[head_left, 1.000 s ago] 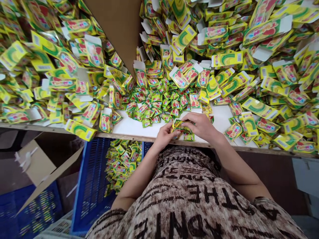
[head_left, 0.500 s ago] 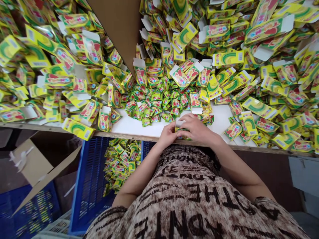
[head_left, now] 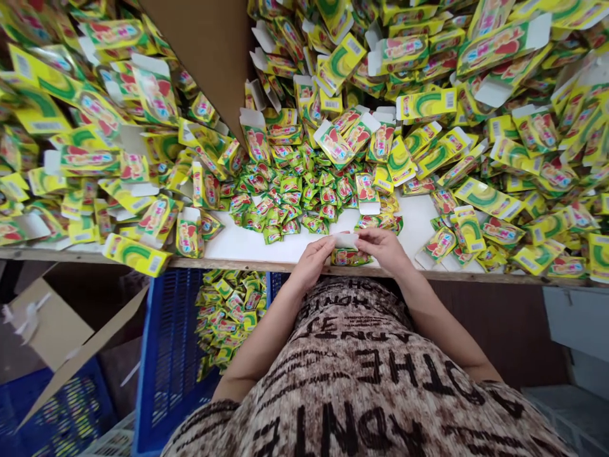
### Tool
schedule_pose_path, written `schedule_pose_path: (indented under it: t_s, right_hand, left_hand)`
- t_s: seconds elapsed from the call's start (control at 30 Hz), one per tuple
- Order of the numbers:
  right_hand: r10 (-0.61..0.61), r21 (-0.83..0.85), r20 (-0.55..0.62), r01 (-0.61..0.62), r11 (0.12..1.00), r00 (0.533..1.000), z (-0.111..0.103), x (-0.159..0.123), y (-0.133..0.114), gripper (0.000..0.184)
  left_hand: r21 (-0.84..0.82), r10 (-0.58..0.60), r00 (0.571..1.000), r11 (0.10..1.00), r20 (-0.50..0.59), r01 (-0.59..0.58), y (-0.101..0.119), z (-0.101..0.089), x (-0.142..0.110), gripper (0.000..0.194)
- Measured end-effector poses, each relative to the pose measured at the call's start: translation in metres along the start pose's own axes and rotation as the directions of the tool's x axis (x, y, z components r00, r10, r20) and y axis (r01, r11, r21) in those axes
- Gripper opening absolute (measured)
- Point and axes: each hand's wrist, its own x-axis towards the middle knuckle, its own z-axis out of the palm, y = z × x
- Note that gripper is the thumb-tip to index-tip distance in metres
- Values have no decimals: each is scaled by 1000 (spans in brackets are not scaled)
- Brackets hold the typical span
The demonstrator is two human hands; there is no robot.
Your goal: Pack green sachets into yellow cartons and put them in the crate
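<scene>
At the table's front edge, both hands hold one small candy box (head_left: 351, 257), green and yellow with its white flap standing up on the far side. My left hand (head_left: 310, 261) is closed on the left end, fingertips at the flap's corner. From the other side, my right hand (head_left: 386, 251) pinches the flap's right corner between thumb and finger. Just beyond the fingers lie a few larger wrapped packets (head_left: 379, 222). A heap of small green wrapped candies (head_left: 285, 197) spreads farther back on the white tabletop (head_left: 247, 244).
Piles of yellow-green boxes, many with open flaps, cover the left (head_left: 90, 158) and right (head_left: 514, 171). A brown cardboard panel (head_left: 204, 51) rises between them. Below the edge stand a blue crate (head_left: 164, 355) of filled boxes and an open carton (head_left: 57, 317).
My right hand has shifted right, off the top of the box, uncovering its white flap and front. The whole view has drifted slightly.
</scene>
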Motion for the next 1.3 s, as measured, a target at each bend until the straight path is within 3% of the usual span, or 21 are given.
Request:
schedule_pose_path:
  t_s: [0.07, 0.13, 0.27, 0.47, 0.57, 0.7, 0.9, 1.17, 1.23, 1.3]
  right_hand:
    - [14, 35, 29, -15, 999, 999, 7, -1, 4, 26]
    - [-72, -41, 1, 72, 997, 997, 12, 0, 5, 24]
    - [-226, -160, -50, 216, 963, 973, 13, 4, 1, 25]
    - [-138, -54, -114, 133, 990, 984, 16, 9, 4, 26]
    - [-117, -37, -158, 113, 993, 980, 18, 11, 7, 28]
    - [-211, -129, -138, 194, 973, 968, 16, 8, 8, 23]
    - [-457, -357, -94, 399, 845, 884, 13, 2, 13, 14]
    - [-577, -540, -24, 475, 695, 817, 17, -16, 28, 19]
    - [-592, -576, -85, 445, 686, 802, 3, -20, 24, 19]
    - [-607, -637, -281, 328, 698, 744, -20, -17, 21, 19]
  left_hand:
    - [-26, -37, 999, 999, 6, 37, 3, -1, 2, 33]
    - [-22, -26, 998, 999, -53, 25, 5, -2, 5, 32]
    - [94, 113, 966, 991, -231, -93, 4, -4, 8, 28]
    - [260, 240, 926, 951, -290, -165, -4, 0, 8, 29]
    - [293, 258, 933, 939, -251, -181, -3, 1, 12, 32]
    - [422, 357, 925, 864, -129, -275, 4, -3, 14, 21]
    - [556, 467, 885, 735, -1, -387, 6, -14, 10, 17]
    - [542, 453, 884, 717, 115, -438, -8, -17, 4, 28]
    - [565, 441, 886, 699, 143, -439, -8, -13, 6, 28]
    - [565, 424, 897, 712, 127, -417, -8, -9, 8, 23]
